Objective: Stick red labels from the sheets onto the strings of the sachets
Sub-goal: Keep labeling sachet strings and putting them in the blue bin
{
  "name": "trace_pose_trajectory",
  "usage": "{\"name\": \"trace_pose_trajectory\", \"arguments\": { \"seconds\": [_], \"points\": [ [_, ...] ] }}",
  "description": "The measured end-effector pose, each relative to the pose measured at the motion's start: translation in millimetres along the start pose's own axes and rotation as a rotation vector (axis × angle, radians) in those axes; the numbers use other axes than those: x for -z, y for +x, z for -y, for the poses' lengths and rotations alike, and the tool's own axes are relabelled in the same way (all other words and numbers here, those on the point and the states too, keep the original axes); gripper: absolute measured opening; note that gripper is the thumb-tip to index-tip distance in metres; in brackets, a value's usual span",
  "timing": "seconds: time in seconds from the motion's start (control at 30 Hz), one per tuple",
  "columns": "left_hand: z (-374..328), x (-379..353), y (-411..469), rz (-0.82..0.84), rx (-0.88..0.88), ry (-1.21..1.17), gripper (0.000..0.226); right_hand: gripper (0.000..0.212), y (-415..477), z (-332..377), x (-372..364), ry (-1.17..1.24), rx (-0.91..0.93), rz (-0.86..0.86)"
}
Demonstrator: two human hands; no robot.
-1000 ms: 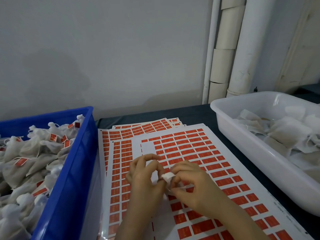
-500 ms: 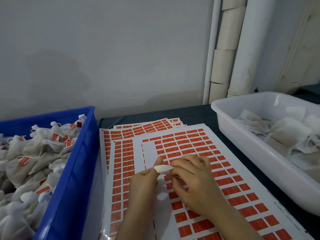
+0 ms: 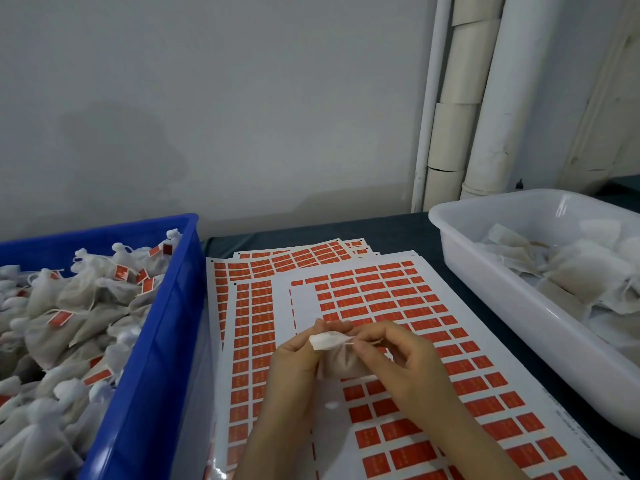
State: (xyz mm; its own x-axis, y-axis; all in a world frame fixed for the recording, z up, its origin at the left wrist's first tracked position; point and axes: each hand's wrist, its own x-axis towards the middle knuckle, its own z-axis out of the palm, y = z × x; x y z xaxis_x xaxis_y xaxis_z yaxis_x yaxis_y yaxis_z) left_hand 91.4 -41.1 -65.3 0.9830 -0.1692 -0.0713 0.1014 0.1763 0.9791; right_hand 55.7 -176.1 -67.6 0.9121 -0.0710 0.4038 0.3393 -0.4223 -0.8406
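Note:
A small white sachet (image 3: 341,363) hangs between my two hands above the top label sheet (image 3: 398,306). My left hand (image 3: 294,362) grips the sachet's gathered neck (image 3: 325,340). My right hand (image 3: 405,362) pinches the thin string (image 3: 349,338) coming out of the neck, thumb and forefinger closed on it. The sheet carries rows of red labels (image 3: 403,429), with a bare patch at its left where labels are gone. No red label shows on the string; my fingers hide part of it.
A blue crate (image 3: 162,341) on the left holds many sachets with red labels (image 3: 60,318). A white tub (image 3: 519,306) on the right holds unlabelled sachets (image 3: 585,271). More label sheets (image 3: 294,256) lie fanned underneath. White pipes stand against the wall behind.
The sachet has been turned so its body hangs down below my hands. My right hand has slid rightward along the string, away from the neck.

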Motion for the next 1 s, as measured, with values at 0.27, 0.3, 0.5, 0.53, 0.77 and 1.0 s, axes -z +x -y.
{"name": "trace_pose_trajectory", "arguments": {
  "seconds": [0.27, 0.3, 0.5, 0.53, 0.77, 1.0],
  "points": [
    [0, -1, 0, -0.039, 0.024, 0.160, 0.035, 0.006, 1, 1, 4, -0.076, 0.013, -0.126],
    [0, -1, 0, -0.005, 0.026, 0.194, 0.037, 0.006, 0, 0, 4, -0.088, 0.023, -0.126],
    [-4, -2, -3, 0.163, -0.001, 0.280, 0.029, 0.013, 0, -6, 2, -0.191, 0.076, -0.078],
    [-4, -3, -3, 0.167, -0.012, 0.301, 0.025, 0.014, 0, -5, 2, -0.171, 0.057, -0.081],
    [1, -6, -2, 0.071, -0.025, 0.374, 0.021, 0.032, 1, -2, -5, -0.039, -0.125, -0.019],
    [6, -7, 3, -0.132, -0.030, 0.066, 0.019, 0.031, -1, -7, -12, -0.026, -0.161, 0.154]
  ]
}}
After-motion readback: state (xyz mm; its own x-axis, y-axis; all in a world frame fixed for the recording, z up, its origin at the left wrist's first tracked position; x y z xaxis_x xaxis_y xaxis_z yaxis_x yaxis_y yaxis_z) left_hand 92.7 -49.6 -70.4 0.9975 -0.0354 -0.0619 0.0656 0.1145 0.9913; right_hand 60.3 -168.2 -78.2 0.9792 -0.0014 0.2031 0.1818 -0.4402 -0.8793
